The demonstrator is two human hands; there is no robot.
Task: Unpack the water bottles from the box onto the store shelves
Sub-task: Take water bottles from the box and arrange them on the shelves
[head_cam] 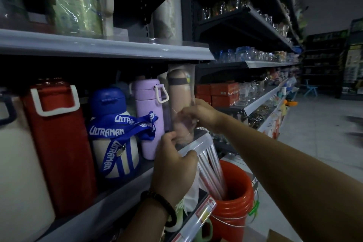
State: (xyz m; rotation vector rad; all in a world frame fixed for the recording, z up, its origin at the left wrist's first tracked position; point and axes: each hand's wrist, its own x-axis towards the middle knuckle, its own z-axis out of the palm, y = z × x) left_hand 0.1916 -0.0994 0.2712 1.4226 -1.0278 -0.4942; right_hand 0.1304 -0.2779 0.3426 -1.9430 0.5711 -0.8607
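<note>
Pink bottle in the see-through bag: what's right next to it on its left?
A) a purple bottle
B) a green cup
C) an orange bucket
A: the purple bottle stands just left of the pink bottle, which the left hand and right hand hold.

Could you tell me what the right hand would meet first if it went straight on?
The right hand pinches the wrapped pink bottle; past it, likely the purple bottle, though depth is unclear.
</note>
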